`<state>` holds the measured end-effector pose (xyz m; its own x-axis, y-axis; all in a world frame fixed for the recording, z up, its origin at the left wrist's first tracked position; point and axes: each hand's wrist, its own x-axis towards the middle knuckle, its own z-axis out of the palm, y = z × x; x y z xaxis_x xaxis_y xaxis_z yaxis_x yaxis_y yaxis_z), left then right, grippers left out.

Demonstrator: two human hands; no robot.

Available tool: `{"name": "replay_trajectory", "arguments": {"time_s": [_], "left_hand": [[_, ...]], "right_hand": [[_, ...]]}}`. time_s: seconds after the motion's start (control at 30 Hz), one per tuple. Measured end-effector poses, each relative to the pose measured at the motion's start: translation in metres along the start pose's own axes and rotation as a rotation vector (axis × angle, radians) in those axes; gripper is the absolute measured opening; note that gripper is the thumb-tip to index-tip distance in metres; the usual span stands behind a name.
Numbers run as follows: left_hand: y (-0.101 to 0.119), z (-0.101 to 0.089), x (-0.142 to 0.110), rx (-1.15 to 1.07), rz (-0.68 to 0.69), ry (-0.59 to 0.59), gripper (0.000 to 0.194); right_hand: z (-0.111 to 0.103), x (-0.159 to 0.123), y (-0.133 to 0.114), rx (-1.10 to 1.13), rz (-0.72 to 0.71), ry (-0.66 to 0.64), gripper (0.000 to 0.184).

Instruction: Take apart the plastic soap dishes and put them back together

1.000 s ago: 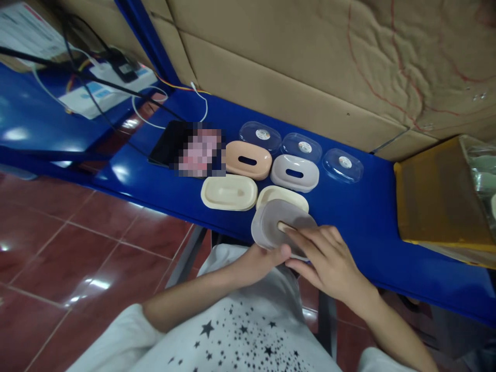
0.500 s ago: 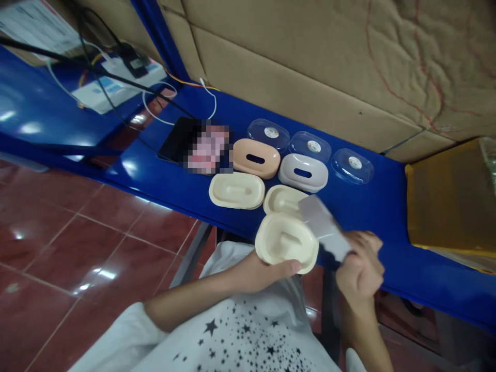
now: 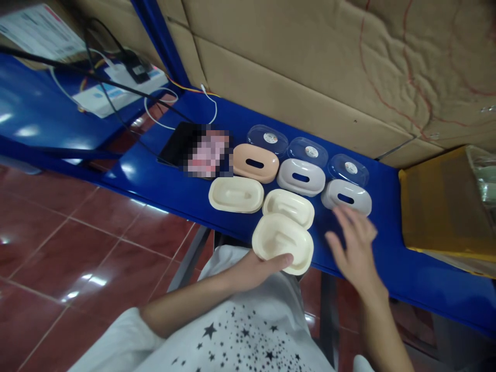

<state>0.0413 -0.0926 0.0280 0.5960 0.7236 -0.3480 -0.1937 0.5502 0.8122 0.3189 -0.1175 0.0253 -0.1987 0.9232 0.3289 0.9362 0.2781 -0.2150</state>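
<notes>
My left hand grips a cream oval tray from below at the blue table's near edge. My right hand hovers open, fingers spread, just in front of a grey slotted insert lying on the table. Two more cream trays lie side by side. Behind them sit a peach insert and a second grey insert. Three clear lids with round stickers line the back.
A dark tablet lies left of the parts, with cables and a power strip beyond. A yellow box holding plastic-wrapped goods stands at the right. Cardboard backs the table. Red tiled floor lies below.
My right hand lifted the grey insert off the cream tray, carried it right, set it down in front of the rightmost clear lid and let go. The left hand kept the tray.
</notes>
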Motion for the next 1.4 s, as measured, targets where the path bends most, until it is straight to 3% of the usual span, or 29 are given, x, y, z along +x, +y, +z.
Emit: {"name": "replay_trajectory", "arguments": {"time_s": [0.07, 0.17, 0.23, 0.33, 0.4, 0.47, 0.57, 0.63, 0.77, 0.87, 0.97, 1.07, 1.13, 1.27, 1.33, 1.4], "left_hand": [[0.001, 0.003, 0.000, -0.034, 0.013, -0.070, 0.075], [0.001, 0.000, -0.001, -0.064, 0.023, -0.202, 0.077], [-0.001, -0.005, -0.002, -0.075, 0.037, -0.319, 0.076], [-0.005, -0.016, -0.006, -0.009, 0.103, -0.435, 0.067], [-0.006, -0.024, -0.010, 0.179, 0.237, -0.329, 0.050], [-0.005, -0.034, -0.014, 0.468, 0.441, -0.112, 0.039], [-0.003, -0.049, -0.014, 0.900, 0.735, 0.180, 0.039], [-0.002, -0.056, -0.010, 1.121, 0.855, 0.253, 0.040], [-0.001, -0.056, 0.005, 1.413, 0.896, 0.256, 0.045], [-0.002, -0.048, 0.017, 1.536, 0.829, 0.315, 0.044], [-0.002, -0.041, 0.028, 1.605, 0.810, 0.341, 0.025], [-0.002, -0.038, 0.032, 1.544, 0.832, 0.295, 0.017], [-0.001, -0.038, 0.027, 1.382, 0.853, 0.264, 0.019], [-0.003, -0.041, 0.000, 0.870, 0.837, 0.327, 0.040], [-0.006, -0.041, -0.015, 0.458, 0.740, 0.308, 0.055], [-0.010, -0.039, -0.026, 0.064, 0.486, 0.159, 0.056]], "right_hand": [[0.003, -0.003, -0.039, 0.169, -0.225, -0.146, 0.081], [0.007, -0.011, -0.073, 0.244, -0.291, -0.152, 0.085], [0.004, -0.019, -0.071, 0.245, -0.228, -0.056, 0.084], [-0.005, -0.036, -0.044, 0.210, -0.144, 0.048, 0.082], [-0.011, -0.050, -0.022, 0.112, -0.088, 0.076, 0.077], [-0.013, -0.063, -0.001, 0.001, -0.033, 0.102, 0.070], [-0.010, -0.078, 0.023, -0.056, 0.027, 0.092, 0.058], [-0.010, -0.082, 0.037, -0.001, 0.081, 0.035, 0.051], [-0.024, -0.076, 0.054, 0.169, 0.184, -0.121, 0.064], [-0.034, -0.057, 0.047, 0.197, 0.236, -0.021, 0.054], [-0.023, -0.028, 0.019, 0.150, 0.157, 0.071, 0.049], [0.004, 0.002, -0.016, 0.157, -0.061, -0.025, 0.052], [0.018, 0.014, -0.034, 0.189, -0.174, -0.038, 0.048], [0.022, 0.014, -0.047, 0.324, -0.171, 0.106, 0.041], [0.017, 0.007, -0.049, 0.400, -0.122, 0.174, 0.040], [0.013, 0.001, -0.054, 0.436, -0.103, 0.204, 0.039]]}}
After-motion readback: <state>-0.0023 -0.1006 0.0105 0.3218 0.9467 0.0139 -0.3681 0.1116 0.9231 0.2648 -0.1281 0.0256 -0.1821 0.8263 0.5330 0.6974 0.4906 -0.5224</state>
